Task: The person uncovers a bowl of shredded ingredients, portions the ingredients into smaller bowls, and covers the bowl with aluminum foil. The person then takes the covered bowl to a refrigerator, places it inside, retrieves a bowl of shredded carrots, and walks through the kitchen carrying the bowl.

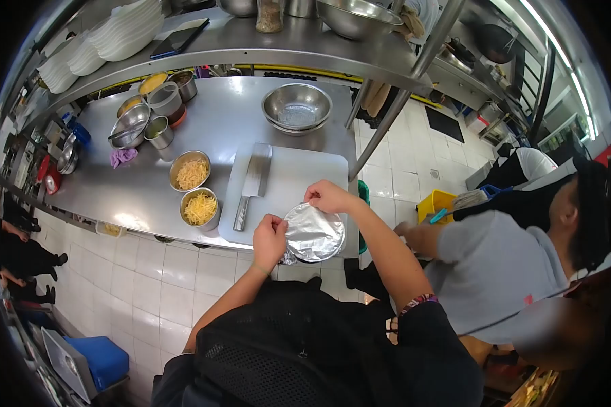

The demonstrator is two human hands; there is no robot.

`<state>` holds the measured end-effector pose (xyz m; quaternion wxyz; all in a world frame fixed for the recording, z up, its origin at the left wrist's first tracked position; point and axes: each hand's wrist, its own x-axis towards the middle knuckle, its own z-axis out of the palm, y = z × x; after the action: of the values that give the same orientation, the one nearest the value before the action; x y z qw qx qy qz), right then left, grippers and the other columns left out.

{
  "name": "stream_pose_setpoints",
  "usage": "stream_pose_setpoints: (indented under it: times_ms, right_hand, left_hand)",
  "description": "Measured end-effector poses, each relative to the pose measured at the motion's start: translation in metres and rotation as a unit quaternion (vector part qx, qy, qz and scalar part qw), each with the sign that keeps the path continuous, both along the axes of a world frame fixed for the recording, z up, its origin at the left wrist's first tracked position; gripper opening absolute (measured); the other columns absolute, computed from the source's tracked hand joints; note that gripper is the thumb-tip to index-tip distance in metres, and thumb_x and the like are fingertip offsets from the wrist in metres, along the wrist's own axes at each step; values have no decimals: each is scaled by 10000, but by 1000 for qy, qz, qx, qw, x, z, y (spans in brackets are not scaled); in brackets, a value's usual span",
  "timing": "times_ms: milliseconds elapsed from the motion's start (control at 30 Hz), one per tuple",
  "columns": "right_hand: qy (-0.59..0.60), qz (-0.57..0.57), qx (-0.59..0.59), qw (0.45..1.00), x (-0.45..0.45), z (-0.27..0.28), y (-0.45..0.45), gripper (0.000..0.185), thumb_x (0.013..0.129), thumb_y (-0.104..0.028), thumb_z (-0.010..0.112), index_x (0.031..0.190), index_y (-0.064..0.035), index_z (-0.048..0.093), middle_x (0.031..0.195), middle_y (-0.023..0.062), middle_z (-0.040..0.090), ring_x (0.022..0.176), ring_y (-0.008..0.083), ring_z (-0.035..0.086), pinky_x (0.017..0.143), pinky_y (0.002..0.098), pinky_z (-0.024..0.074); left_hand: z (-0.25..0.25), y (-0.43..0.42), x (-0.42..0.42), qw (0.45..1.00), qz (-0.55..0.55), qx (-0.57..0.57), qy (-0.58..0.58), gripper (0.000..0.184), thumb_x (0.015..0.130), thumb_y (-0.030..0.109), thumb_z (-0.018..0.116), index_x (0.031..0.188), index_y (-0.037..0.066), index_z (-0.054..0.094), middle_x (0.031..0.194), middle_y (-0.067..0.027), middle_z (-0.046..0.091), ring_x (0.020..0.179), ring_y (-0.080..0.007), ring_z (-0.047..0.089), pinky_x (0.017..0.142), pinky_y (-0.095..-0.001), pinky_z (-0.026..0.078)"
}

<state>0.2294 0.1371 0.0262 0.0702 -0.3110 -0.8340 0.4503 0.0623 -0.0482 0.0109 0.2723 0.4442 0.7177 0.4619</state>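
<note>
A round container covered with aluminium foil (315,234) is at the front edge of the white cutting board (312,173). My left hand (270,240) is closed at the foil's left edge. At its upper rim, my right hand (328,196) pinches the foil between thumb and fingers. The foil hides what lies beneath it. A cleaver (256,178) lies on the board, its handle toward me. Left of the board stand two metal bowls, one with pale shreds (191,173) and one with yellow shreds (200,209).
Stacked steel bowls (297,107) stand behind the board. Several containers and a mixing bowl (130,126) are at the back left, near a purple cloth (123,157). A steel shelf (251,54) spans above. A person in a grey shirt (502,264) is close on my right.
</note>
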Motion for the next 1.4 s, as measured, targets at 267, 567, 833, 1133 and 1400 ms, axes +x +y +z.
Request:
stream_pose_setpoints:
  times_ms: [267, 567, 833, 1133, 1400]
  right_hand:
    - [-22, -48, -13, 999, 25, -2, -7, 121, 825, -29, 665, 928, -1, 722, 783, 96, 687, 723, 183, 623, 688, 337, 506]
    - [-14, -95, 117, 989, -6, -3, -21, 132, 823, -51, 694, 941, 0, 722, 790, 123, 694, 716, 224, 647, 696, 356, 512]
    - [49, -132, -9, 990, 6, -14, -20, 68, 866, -24, 655, 905, 17, 692, 736, 71, 659, 679, 193, 602, 671, 337, 496]
    - [-62, -17, 9, 998, -24, 3, -10, 72, 879, -64, 657, 900, -3, 689, 837, 66, 673, 800, 151, 598, 757, 306, 484]
    - [-7, 86, -49, 995, -23, -6, 8, 68, 912, -78, 658, 884, -17, 646, 771, -11, 620, 752, 96, 534, 715, 284, 462]
  left_hand:
    - [-20, 39, -9, 997, -70, 23, -24, 93, 881, 75, 659, 900, -16, 668, 787, -162, 685, 739, -290, 669, 720, -375, 521]
    - [-19, 60, -10, 994, -87, 62, -18, 127, 894, 96, 670, 862, -27, 668, 762, -165, 671, 703, -290, 637, 687, -380, 499]
    - [-17, 20, -15, 998, -50, 41, -18, 178, 923, 138, 659, 865, -31, 654, 739, -200, 642, 656, -320, 615, 631, -392, 486]
    - [-30, 37, -24, 995, -88, -29, -21, 201, 933, 156, 630, 901, -43, 636, 759, -176, 649, 719, -285, 628, 691, -392, 494]
    - [-19, 48, -31, 994, -103, -6, -40, 170, 898, 133, 662, 903, -36, 672, 764, -145, 672, 720, -226, 637, 681, -355, 500]
